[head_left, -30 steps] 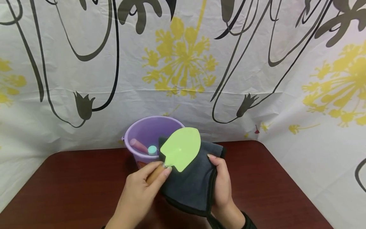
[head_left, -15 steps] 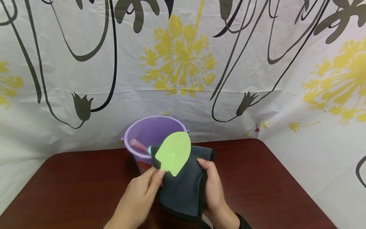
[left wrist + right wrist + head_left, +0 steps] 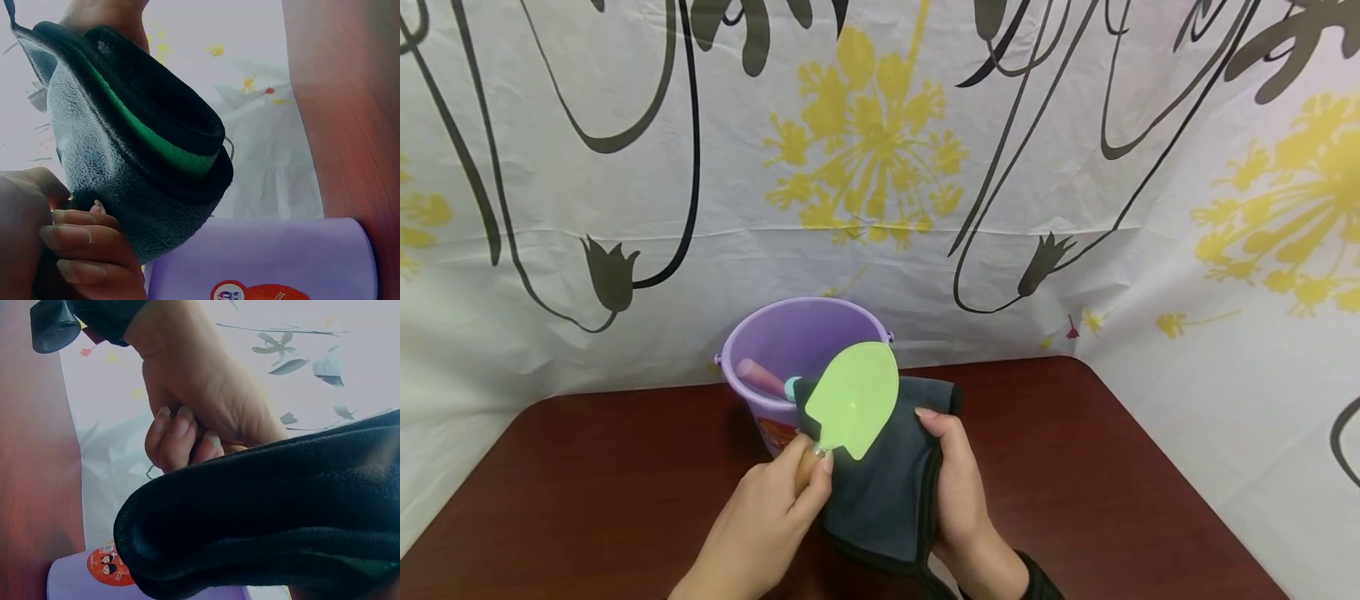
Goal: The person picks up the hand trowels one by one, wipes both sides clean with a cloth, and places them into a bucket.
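Nearest, the left grip (image 3: 763, 508) is pinching the trowel (image 3: 856, 396) by its handle (image 3: 806, 469), presumably leaving the blade exposed over the cloth (image 3: 880, 508). The right grip (image 3: 961, 500) is clamping the folded cloth's edge, apparently supporting it behind the blade; contact there is escaping confirmation. Beyond, the bucket (image 3: 801, 321) is standing on the bench (image 3: 610, 483), seemingly propping a pink handle (image 3: 760, 377).

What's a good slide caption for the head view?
Left hand holds a trowel, right hand a cloth, with a bucket behind them on the table.
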Motion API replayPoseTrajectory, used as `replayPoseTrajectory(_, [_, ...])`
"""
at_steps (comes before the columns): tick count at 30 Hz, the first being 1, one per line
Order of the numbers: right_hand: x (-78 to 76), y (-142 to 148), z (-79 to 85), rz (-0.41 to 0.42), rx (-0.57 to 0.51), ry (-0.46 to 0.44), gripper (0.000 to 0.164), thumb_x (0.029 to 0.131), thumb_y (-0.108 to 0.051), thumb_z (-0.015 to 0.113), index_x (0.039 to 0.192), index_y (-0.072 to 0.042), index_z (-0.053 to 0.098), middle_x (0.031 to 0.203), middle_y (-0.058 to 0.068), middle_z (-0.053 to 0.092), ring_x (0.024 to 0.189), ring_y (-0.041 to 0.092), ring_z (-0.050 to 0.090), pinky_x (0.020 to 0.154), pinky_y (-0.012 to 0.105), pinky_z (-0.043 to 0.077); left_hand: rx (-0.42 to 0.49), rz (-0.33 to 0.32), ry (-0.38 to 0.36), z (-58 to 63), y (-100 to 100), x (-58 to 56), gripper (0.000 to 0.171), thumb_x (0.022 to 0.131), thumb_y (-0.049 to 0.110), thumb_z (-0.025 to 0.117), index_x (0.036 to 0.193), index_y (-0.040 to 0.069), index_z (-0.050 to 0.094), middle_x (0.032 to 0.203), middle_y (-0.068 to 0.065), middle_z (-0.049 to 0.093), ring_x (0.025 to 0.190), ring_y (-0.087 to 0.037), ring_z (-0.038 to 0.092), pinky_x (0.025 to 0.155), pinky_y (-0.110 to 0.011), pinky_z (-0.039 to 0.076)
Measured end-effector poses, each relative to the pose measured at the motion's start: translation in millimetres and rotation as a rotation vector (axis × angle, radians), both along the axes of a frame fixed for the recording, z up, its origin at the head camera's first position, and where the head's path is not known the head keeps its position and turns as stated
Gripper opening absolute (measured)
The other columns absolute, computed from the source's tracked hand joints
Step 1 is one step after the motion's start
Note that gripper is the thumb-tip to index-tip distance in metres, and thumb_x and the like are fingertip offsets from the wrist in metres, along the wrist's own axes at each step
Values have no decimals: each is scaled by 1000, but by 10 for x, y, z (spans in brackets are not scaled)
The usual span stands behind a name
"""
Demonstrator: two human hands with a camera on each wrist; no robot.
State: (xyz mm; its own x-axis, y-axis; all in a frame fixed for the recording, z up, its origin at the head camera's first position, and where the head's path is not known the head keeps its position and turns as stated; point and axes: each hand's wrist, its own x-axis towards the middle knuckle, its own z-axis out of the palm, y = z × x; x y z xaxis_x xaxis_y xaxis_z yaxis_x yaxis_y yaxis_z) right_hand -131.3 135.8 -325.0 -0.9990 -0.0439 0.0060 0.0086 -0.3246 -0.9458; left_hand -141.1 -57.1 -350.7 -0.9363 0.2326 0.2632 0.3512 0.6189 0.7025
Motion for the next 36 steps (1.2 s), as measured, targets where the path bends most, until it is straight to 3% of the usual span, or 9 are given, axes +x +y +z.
replayPoseTrajectory(5, [-10,4,14,-24,1,-16,41,105,-31,27,101,-21,66,101,-4,63,90,13,62,86,29,52,-35,11,-5,-4,16,6,29,102,34,59,80,25,43,59,15,25,51,0,32,54,-20,34])
replayPoseTrajectory(13, [-29,55,5,6,-22,9,40,105,-33,24,102,-25,63,103,-8,61,94,10,60,88,29,52,-85,34,16,-6,33,23,28,102,36,58,81,25,44,57,13,26,49,0,35,53,-21,34])
replayPoseTrajectory(21, [-52,121,40,44,-100,40,40,106,-33,22,106,-25,62,106,-8,60,98,11,59,93,30,51,-135,35,73,-21,45,46,32,102,35,59,79,24,40,58,15,22,48,1,29,52,-20,30])
replayPoseTrajectory(25, [-76,181,40,18,-161,107,40,107,-31,24,104,-22,62,103,-9,63,94,10,62,90,29,53,-142,24,58,-32,53,48,32,102,37,60,78,25,40,58,15,23,49,1,29,52,-20,29])
replayPoseTrajectory(31, [-126,352,14,-22,-233,248,38,109,-28,22,119,-17,57,113,-6,64,101,10,65,94,29,54,-127,-27,-11,-51,69,54,34,103,41,56,77,26,40,58,15,27,49,1,27,52,-18,27])
replayPoseTrajectory(36, [-143,450,14,-42,-305,351,40,109,-26,23,120,-14,60,116,-4,63,104,12,66,97,30,54,-115,-56,-8,-69,90,59,34,103,38,57,76,26,40,59,17,29,50,3,26,51,-16,26])
